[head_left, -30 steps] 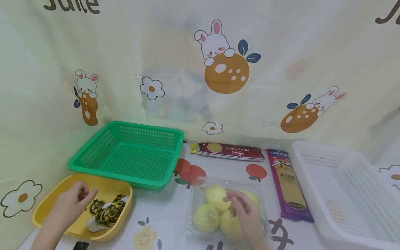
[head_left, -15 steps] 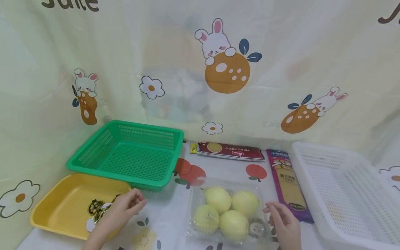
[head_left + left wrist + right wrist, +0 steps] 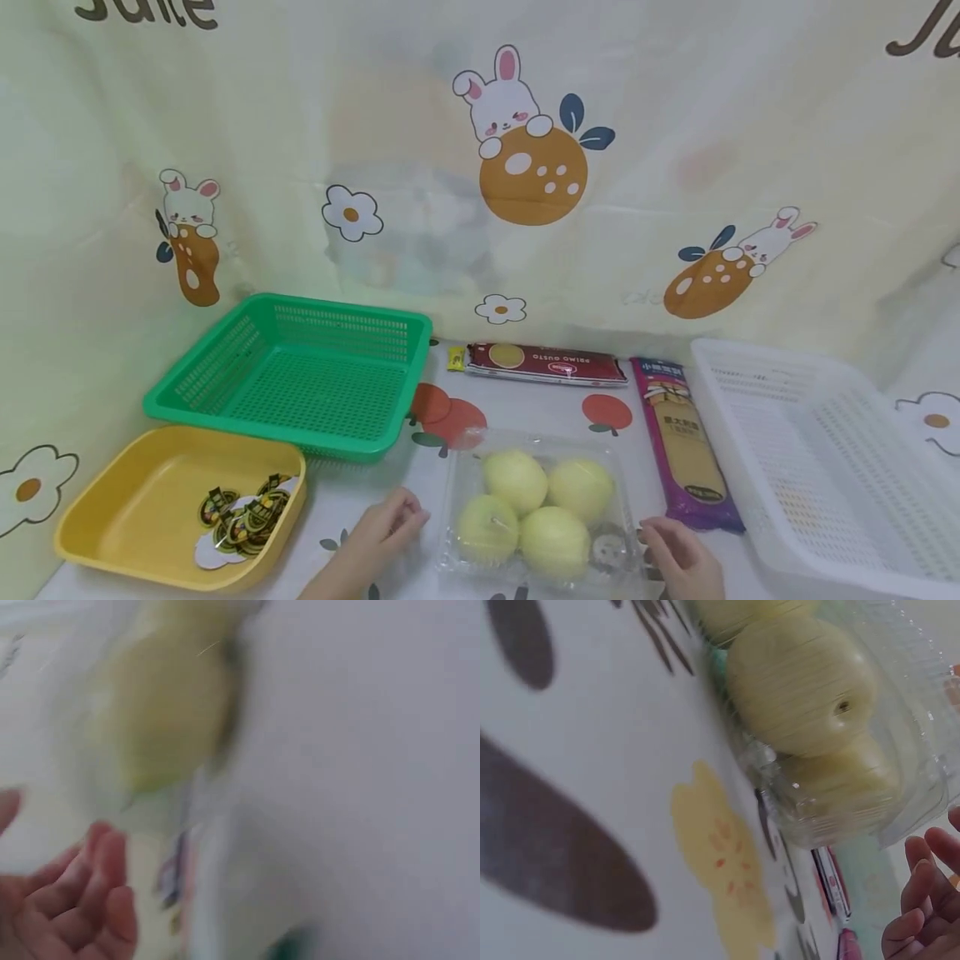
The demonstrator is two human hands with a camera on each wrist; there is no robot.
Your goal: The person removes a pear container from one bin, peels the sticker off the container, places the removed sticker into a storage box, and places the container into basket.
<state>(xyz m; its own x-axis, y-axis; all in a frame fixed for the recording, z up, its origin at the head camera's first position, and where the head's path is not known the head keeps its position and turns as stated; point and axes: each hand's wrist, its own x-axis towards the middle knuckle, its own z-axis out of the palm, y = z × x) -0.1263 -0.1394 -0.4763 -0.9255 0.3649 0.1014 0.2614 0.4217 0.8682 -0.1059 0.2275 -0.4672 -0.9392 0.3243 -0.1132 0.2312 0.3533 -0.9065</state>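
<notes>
A clear plastic box (image 3: 463,457) stands at the front middle of the table, with several pale yellow-green round fruits (image 3: 555,542) inside; I cannot tell whether they are apples or pears. To the box's left is my left hand (image 3: 382,533), fingers loosely bent, holding nothing and apart from the box. My right hand (image 3: 684,560) is close by the box's right edge; its fingers are also loosely bent with nothing in them. Whether its fingertips touch the plastic is unclear. In the blurred left wrist view the left fingers (image 3: 109,859) lie below the fruit.
At left, a yellow tray (image 3: 120,508) holds several small dark-and-gold packets (image 3: 247,521), before a green basket (image 3: 300,425). A red PRIMO GUSTO packet (image 3: 547,364) lies at the back. A purple noodle packet (image 3: 686,442) lies beside the white basket (image 3: 780,500) at right.
My left hand has moved right from over the yellow tray to beside the fruit box. My right hand has moved from above the fruits to the box's right side.
</notes>
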